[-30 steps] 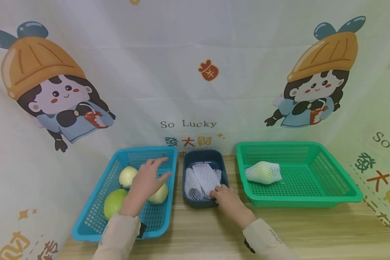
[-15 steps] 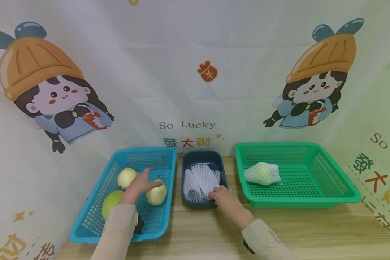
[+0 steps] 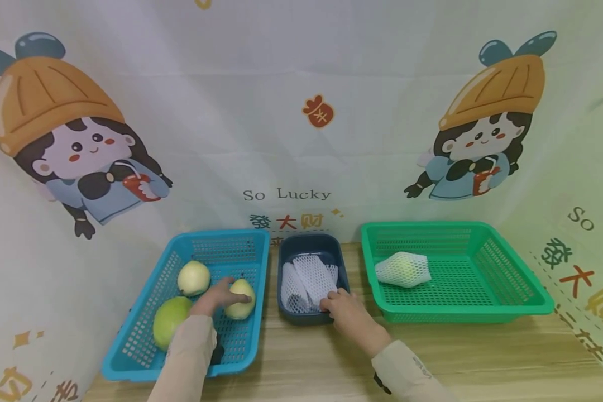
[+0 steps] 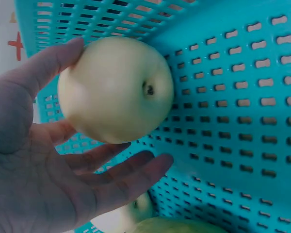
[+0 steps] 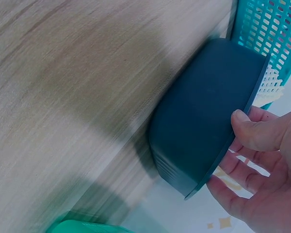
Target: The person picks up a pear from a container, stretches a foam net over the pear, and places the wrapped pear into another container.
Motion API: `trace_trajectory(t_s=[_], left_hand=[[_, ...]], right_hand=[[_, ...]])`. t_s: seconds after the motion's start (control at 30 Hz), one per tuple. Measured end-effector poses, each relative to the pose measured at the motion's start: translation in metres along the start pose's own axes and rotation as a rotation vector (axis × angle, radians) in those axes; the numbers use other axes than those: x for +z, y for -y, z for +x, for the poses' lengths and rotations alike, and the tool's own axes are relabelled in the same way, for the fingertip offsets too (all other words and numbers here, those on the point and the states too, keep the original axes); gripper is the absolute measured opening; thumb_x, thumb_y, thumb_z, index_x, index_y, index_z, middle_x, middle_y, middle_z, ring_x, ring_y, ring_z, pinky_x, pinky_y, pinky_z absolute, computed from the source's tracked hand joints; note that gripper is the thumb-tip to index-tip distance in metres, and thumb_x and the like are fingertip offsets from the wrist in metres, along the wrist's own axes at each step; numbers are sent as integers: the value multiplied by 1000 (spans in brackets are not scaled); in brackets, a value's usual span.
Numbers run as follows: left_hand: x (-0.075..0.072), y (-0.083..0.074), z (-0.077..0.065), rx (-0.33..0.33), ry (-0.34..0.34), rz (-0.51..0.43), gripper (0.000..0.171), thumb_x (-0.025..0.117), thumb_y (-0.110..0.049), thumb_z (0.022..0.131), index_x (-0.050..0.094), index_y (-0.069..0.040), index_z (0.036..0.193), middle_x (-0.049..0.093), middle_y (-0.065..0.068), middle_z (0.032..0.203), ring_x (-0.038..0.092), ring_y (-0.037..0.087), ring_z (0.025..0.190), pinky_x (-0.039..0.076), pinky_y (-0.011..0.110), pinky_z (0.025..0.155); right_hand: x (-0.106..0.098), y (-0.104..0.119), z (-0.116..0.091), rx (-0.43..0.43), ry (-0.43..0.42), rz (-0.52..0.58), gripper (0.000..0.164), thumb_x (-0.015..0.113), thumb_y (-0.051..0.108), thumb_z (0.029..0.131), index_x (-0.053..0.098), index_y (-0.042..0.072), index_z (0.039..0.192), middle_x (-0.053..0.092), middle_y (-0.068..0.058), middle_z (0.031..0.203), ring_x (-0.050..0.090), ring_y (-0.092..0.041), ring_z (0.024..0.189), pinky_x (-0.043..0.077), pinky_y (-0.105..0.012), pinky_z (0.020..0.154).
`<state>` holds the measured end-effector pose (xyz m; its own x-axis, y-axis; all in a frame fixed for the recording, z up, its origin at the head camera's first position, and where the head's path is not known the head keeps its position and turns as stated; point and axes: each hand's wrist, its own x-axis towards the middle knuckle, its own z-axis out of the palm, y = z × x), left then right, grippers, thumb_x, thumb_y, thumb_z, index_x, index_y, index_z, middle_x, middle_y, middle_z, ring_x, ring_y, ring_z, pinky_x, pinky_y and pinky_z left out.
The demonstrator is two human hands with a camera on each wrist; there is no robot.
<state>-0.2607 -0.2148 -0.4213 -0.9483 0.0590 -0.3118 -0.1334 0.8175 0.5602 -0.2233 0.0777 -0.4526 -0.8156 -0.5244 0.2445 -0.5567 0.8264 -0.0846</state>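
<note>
My left hand [image 3: 213, 297] is inside the blue basket [image 3: 255, 329], thumb and index finger around a pale yellow pear [image 4: 116, 92]. Its other fingers spread loosely below the fruit in the left wrist view. A second pale pear [image 3: 194, 278] and a large green fruit [image 3: 170, 322] lie beside it. My right hand [image 3: 350, 318] holds the near right rim of a small dark blue plastic box [image 5: 203, 114], thumb at the outside and fingertips over the edge. White foam net sleeves [image 3: 314, 279] lie in that box, close to these fingertips.
To the right stands a green basket [image 3: 462, 309] with a pale fruit in a white foam net [image 3: 403, 269]. All three containers stand on a wooden table [image 3: 301, 363]. A printed cloth [image 3: 221, 111] hangs behind them and along the sides.
My left hand came down and its fingers closed around the right-hand pear. The right hand stays at the box rim. The head view has shifted slightly.
</note>
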Motion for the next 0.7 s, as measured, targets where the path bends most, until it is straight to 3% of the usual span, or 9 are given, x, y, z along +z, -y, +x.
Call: trace_trajectory(t_s=[0.17,0.37,0.7], left_hand=[[7,6,3,-23,31,-123,80,64,-27,83,20,9,140,36,36,133,42,51,118,44,57,90],[10,7,6,-71,40,-260,76,65,-22,82,22,5,139,41,33,123,52,45,106,55,47,74],[8,2,2,-72,37,-230,74,67,-20,79,26,5,136,46,32,116,55,43,99,55,46,72]], right_hand=[[-1,0,0,-7,2,-1,18,70,2,76,65,16,85,61,0,83,51,-18,79,40,-31,63],[-4,2,-1,4,18,4,18,70,2,76,65,16,86,61,0,84,51,-18,80,40,-31,63],[-5,2,-4,27,25,3,18,71,3,76,66,16,87,62,0,85,52,-18,80,39,-32,64]])
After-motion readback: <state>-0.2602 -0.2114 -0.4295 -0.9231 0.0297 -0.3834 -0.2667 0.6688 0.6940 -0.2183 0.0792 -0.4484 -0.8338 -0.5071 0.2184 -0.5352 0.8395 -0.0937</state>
